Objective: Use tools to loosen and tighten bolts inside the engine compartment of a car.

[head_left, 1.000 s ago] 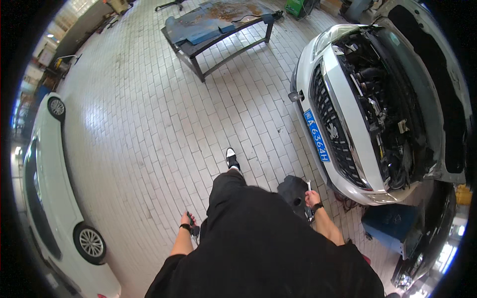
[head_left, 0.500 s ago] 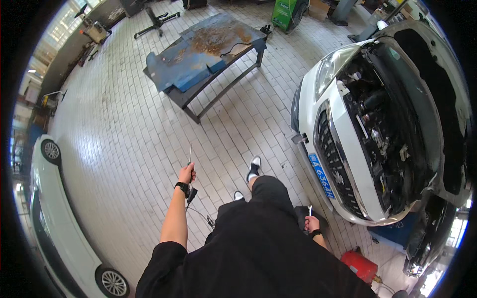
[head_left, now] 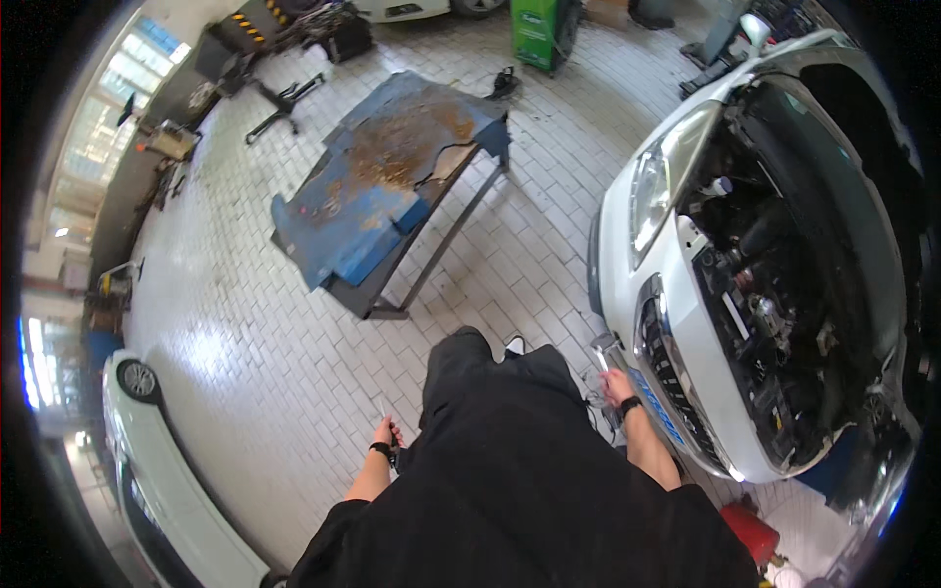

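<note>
My left hand [head_left: 387, 432] is closed around a screwdriver at my left side. Its thin metal shaft [head_left: 383, 406] points up past the fingers, away from me. On my right, my right hand [head_left: 618, 386] grips a wrench [head_left: 602, 362], in front of the white car's bumper. The fingers hide most of both handles. The white car [head_left: 627, 240] stands to my right with its hood up and its engine [head_left: 765, 314] exposed. Ahead stands a metal workbench [head_left: 392, 312] topped with a stained blue mat [head_left: 338, 230]. Neither hand touches the car or the bench.
Another white car [head_left: 162, 456] stands at the far left. A red tank [head_left: 751, 534] lies close by at the lower right. Beyond the bench are a green machine [head_left: 534, 34] and a black wheeled stand [head_left: 282, 106]. Pale tiled floor [head_left: 235, 284] runs between them.
I have stepped forward, so the bench and the car are nearer. My left hand, with the screwdriver, has come down and back; my right hand, with the wrench, has swung forward.
</note>
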Demonstrator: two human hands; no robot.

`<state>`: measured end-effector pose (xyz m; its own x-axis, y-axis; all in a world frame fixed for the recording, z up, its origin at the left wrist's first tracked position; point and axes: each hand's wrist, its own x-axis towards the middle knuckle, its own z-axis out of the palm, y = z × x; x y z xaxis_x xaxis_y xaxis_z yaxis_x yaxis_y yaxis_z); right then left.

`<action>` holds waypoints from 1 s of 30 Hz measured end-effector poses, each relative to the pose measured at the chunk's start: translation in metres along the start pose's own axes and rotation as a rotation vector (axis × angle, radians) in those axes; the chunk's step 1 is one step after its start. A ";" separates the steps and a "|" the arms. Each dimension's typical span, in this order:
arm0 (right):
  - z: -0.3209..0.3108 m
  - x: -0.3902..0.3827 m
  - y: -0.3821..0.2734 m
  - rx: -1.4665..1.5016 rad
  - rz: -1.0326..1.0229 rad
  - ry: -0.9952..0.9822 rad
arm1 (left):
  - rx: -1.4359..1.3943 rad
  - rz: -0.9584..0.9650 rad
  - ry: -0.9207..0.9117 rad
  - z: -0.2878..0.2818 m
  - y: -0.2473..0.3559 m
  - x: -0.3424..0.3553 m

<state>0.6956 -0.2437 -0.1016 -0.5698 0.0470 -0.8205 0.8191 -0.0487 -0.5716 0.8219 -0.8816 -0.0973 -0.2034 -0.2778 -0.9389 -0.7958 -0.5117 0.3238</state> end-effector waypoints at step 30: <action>-0.027 0.102 -0.500 0.280 -0.117 0.423 | 0.234 -0.009 -1.215 0.818 0.609 -0.090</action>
<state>0.2301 -0.1876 0.1009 -0.5322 0.4639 -0.7082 0.6697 -0.2812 -0.6874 -0.1112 -0.5032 0.0886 -0.4955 0.7236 -0.4806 -0.8571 -0.3176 0.4055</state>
